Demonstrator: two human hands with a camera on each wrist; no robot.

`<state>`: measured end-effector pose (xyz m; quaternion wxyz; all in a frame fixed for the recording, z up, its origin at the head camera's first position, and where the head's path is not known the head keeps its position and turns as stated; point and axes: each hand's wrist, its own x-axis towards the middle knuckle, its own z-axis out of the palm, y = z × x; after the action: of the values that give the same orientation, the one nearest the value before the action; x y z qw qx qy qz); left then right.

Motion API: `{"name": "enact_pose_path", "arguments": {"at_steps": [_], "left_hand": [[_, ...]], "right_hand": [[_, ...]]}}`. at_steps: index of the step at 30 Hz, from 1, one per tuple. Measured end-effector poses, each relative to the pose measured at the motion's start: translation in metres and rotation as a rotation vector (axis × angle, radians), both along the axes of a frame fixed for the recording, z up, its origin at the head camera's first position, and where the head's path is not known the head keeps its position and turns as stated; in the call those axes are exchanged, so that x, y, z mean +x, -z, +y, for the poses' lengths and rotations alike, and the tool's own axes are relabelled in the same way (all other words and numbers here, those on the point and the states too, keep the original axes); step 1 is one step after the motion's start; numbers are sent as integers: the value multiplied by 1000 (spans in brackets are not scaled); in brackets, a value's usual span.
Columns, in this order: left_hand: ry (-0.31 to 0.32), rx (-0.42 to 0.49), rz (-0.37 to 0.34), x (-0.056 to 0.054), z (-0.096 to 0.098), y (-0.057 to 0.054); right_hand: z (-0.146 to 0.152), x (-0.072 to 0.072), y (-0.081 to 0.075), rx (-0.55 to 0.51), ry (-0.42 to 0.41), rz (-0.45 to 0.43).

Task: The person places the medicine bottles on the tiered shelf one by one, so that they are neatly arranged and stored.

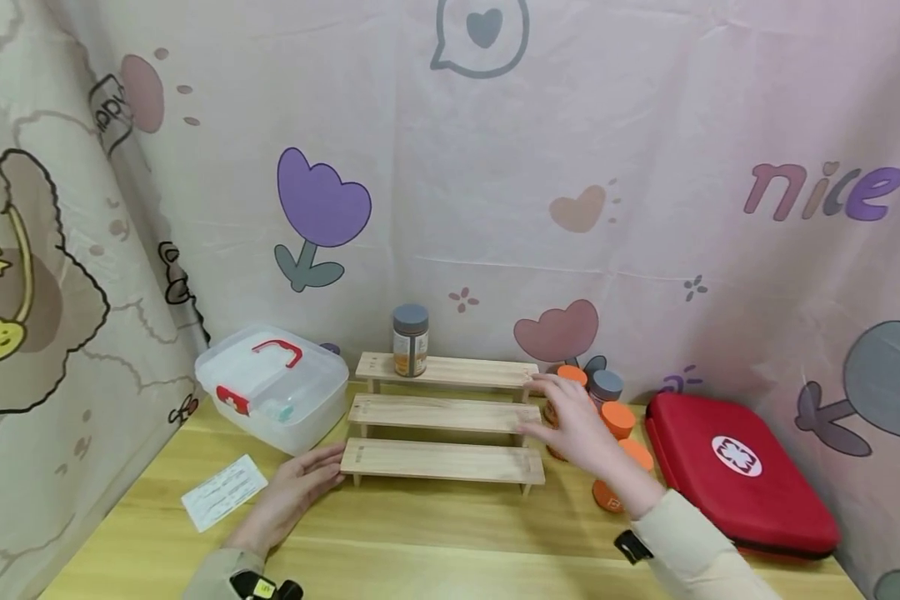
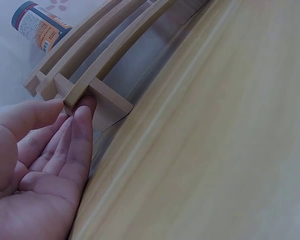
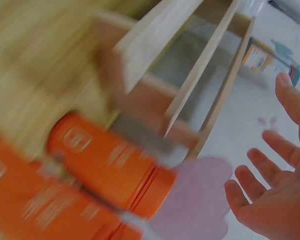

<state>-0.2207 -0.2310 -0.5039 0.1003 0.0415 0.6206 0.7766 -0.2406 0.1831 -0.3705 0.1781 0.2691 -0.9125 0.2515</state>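
Note:
A three-step wooden rack [image 1: 442,462] stands on the table in the head view. My left hand [image 1: 288,496] is at the left end of its lowest step. In the left wrist view, the thumb and fingers [image 2: 80,125] pinch that step's corner. My right hand [image 1: 577,429] is by the rack's right end, fingers spread and loosely bent; the right wrist view shows nothing held in it. A jar with a grey-blue lid [image 1: 410,342] stands upright on the top step, left of its middle. Several orange-lidded bottles [image 1: 617,419] stand right of the rack, partly hidden by the right hand.
At the left stands a clear plastic first-aid box [image 1: 318,404] with a red handle. A printed white card [image 1: 225,493] lies before it. To the right lies a red zipped case [image 1: 765,508] with a white cross emblem. Patterned cloth [image 1: 450,183] hangs behind the table.

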Motion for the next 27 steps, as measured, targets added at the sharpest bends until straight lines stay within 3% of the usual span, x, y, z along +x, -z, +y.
{"name": "enact_pose_path", "arguments": {"at_steps": [6,13,20,27], "left_hand": [[17,-5,15,-1,0,0],[1,-19,11,-2,-1,-4],[-9,-4,-8,-2,1,-6],[-18,-6,-18,-2,2,-3]], "right_hand": [[43,17,9,64,53,-8],[82,34,21,37,110,-46],[105,43,31,-22,225,-101],[117,46,36,18,233,-150]]}}
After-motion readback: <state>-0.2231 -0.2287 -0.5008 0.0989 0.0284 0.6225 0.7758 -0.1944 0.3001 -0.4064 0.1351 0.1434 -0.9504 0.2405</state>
